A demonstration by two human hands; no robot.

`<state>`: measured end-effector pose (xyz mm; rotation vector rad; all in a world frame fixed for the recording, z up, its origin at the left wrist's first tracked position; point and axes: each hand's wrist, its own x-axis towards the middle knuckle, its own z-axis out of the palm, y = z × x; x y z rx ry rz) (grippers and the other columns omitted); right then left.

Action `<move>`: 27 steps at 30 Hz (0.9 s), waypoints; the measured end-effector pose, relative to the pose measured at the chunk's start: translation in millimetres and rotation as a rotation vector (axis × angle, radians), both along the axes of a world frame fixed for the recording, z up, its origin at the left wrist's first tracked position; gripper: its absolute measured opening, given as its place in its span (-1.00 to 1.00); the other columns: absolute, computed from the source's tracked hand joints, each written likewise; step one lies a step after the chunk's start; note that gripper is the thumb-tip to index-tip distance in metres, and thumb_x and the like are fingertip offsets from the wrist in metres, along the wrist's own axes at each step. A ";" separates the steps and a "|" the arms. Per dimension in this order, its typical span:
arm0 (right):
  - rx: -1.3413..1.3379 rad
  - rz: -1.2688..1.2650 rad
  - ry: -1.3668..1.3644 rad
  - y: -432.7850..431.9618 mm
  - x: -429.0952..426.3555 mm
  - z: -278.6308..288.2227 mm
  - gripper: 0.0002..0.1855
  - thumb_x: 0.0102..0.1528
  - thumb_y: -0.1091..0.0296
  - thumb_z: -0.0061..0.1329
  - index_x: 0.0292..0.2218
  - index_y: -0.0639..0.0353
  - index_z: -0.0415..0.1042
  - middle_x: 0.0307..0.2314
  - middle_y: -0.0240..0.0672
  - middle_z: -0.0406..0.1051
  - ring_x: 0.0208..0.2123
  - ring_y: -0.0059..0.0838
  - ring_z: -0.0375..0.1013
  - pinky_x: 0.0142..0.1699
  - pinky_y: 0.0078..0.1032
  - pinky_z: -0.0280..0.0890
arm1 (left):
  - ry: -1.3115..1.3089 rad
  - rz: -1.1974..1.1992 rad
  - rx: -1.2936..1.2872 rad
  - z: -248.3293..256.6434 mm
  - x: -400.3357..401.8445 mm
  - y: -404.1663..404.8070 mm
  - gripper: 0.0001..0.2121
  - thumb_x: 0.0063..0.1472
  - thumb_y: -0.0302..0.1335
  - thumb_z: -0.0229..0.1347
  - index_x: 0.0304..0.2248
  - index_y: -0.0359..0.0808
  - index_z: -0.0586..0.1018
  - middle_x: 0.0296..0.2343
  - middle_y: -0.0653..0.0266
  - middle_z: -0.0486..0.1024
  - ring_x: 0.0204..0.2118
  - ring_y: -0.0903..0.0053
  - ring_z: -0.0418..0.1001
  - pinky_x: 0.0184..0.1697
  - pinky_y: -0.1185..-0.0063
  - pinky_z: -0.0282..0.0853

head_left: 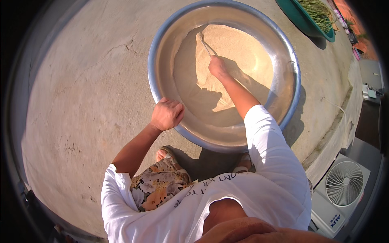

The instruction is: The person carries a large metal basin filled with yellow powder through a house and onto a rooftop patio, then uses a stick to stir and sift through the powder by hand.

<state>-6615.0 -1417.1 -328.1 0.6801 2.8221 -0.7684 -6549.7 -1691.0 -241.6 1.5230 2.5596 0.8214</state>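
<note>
A wide metal basin (161,60) sits on the concrete before me, holding a broad bed of fine tan powder or meal (243,45). Inside it, my right hand (218,66) grips the thin handle of a metal spoon (206,48). The spoon's far end touches the powder near the far side and looks coated with it. My left hand (168,114) is a closed fist over the basin's near left rim. Whether it grips the rim or only rests there is hidden by the curled fingers. Shadows from my arm and body fall across the powder.
A green tub (299,21) with cut green stalks (317,13) stands at the upper right. An air-conditioner outdoor unit (342,191) is at the lower right beside a low concrete ledge (328,133). My sandalled feet (167,154) are close to the basin. Cracked concrete ground (91,100) spreads leftward.
</note>
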 end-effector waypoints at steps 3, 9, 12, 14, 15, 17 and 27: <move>-0.108 0.152 -0.129 -40.5 32.4 16.7 -0.72 0.02 0.38 -0.39 -0.26 0.23 0.28 -0.34 -0.03 0.33 -0.23 -0.08 0.30 -0.18 -0.28 0.21 | 0.008 0.026 -0.017 -4.1 1.7 -11.3 -0.89 -0.17 -0.48 0.06 -0.61 -0.23 0.37 -0.67 0.33 0.36 -0.59 0.45 0.36 -0.41 0.56 0.17; -0.153 0.443 -0.352 -26.0 138.9 37.5 -0.76 0.04 0.35 -0.38 -0.30 0.22 0.28 -0.39 -0.03 0.33 -0.35 -0.07 0.32 -0.28 -0.22 0.18 | -0.018 -0.012 0.101 -7.6 -2.3 -5.7 -0.90 -0.16 -0.50 0.06 -0.62 -0.24 0.35 -0.69 0.33 0.35 -0.60 0.41 0.35 -0.42 0.53 0.20; -0.236 0.549 -0.392 12.1 189.4 48.6 -0.80 0.04 0.35 -0.33 -0.35 0.24 0.27 -0.50 0.01 0.32 -0.40 0.00 0.30 -0.33 -0.21 0.18 | -0.013 -0.002 0.107 -9.1 -2.7 -1.0 -0.90 -0.16 -0.52 0.05 -0.61 -0.24 0.35 -0.71 0.33 0.33 -0.61 0.39 0.34 -0.41 0.53 0.21; -0.231 0.556 -0.254 45.2 222.7 35.0 -0.83 0.04 0.37 -0.31 -0.39 0.25 0.27 -0.53 0.00 0.31 -0.43 0.01 0.30 -0.36 -0.20 0.16 | -0.021 -0.012 0.083 -11.2 -2.2 3.2 -0.90 -0.16 -0.52 0.05 -0.61 -0.24 0.35 -0.71 0.33 0.33 -0.61 0.39 0.34 -0.41 0.53 0.21; -0.230 0.545 -0.254 52.6 225.3 44.1 -0.83 0.04 0.37 -0.31 -0.39 0.25 0.27 -0.53 0.00 0.31 -0.43 0.01 0.30 -0.36 -0.20 0.16 | -0.022 0.008 0.044 -11.3 -2.2 0.6 -0.90 -0.16 -0.52 0.05 -0.61 -0.24 0.36 -0.71 0.33 0.33 -0.61 0.39 0.34 -0.40 0.53 0.21; -0.031 0.500 -0.363 64.1 219.4 69.9 -0.84 0.04 0.38 -0.31 -0.38 0.25 0.27 -0.53 0.00 0.31 -0.43 0.00 0.30 -0.36 -0.22 0.16 | -0.020 0.010 0.037 -10.3 -2.1 -5.5 -0.91 -0.16 -0.52 0.05 -0.61 -0.24 0.36 -0.70 0.33 0.34 -0.60 0.39 0.34 -0.39 0.53 0.21; 0.292 -0.070 -0.239 161.1 179.1 8.7 -0.74 0.05 0.29 -0.35 -0.31 0.21 0.31 -0.44 -0.04 0.35 -0.34 -0.07 0.33 -0.25 -0.26 0.20 | -0.027 -0.026 -0.010 -10.3 -5.8 -2.0 -0.93 -0.10 -0.50 0.02 -0.58 -0.27 0.37 -0.66 0.26 0.36 -0.57 0.34 0.34 -0.37 0.51 0.21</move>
